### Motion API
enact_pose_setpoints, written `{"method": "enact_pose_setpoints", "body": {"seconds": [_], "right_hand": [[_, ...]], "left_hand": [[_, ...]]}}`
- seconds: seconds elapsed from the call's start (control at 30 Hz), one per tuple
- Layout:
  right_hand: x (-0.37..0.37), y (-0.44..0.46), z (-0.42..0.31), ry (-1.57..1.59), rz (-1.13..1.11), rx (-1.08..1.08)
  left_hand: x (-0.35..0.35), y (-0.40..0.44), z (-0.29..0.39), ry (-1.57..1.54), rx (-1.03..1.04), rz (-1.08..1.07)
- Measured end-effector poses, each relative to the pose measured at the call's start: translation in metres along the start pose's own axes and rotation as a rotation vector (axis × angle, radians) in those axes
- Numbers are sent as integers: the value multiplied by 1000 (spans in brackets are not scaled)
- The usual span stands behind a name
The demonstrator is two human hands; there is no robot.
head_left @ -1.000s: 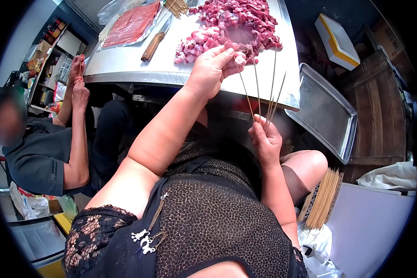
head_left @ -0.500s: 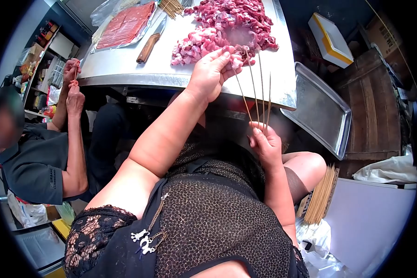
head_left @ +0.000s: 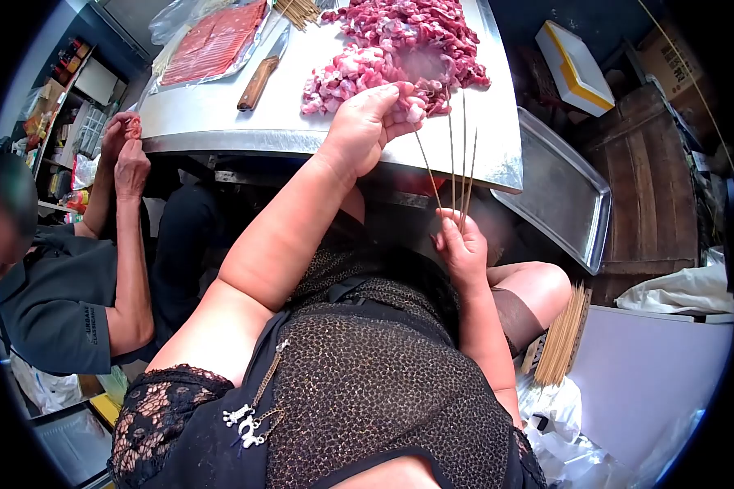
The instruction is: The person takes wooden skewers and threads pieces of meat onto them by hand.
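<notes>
Being pinched by the closed left grip, a meat piece is held at one tip of the skewers, near the counter; lower ends are clasped in the curled right grip, fanned, presumably separating points.

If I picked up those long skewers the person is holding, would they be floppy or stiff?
Probably stiff: the skewers stick out nearly straight from the right hand without drooping. They're likely light too, because they're very thin and one hand holds several. They might snap if bent hard, since they're so slender.
</notes>
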State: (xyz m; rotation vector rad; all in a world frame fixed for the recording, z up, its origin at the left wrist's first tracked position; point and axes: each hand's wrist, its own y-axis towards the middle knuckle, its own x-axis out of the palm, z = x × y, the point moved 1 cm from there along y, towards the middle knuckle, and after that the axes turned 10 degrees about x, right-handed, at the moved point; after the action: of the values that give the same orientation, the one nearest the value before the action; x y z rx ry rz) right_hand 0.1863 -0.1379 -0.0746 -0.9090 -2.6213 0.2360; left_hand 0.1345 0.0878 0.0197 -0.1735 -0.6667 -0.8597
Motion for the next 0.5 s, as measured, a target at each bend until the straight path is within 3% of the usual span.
{"method": "enact_pose_setpoints", "body": {"seconds": [0.5], "right_hand": [[20, 2, -10, 95, -56, -24]], "left_hand": [[15, -11, -13, 24, -71, -66]]}}
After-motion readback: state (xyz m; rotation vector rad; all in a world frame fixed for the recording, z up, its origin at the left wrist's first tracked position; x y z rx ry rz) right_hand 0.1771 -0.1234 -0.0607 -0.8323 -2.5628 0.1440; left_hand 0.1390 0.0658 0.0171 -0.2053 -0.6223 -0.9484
